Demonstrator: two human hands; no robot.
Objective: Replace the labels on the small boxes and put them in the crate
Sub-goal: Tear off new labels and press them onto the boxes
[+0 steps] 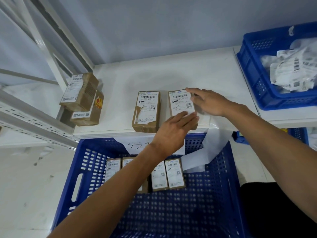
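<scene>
Flat, straight fingers of the left hand and right hand press a label onto a small box on the shelf, likely smoothing it down. Beside it lies another box, and below stands the blue crate holding finished ones.

On the white bench two small cardboard boxes lie side by side. The left hand presses straight fingers on the near end of the label on the right-hand box. The right hand touches the label's far right corner. The left-hand box lies untouched. Below, a blue crate holds a row of labelled boxes. Two stacked boxes sit at the bench's left end, and a second blue crate of crumpled white labels stands far right.
</scene>
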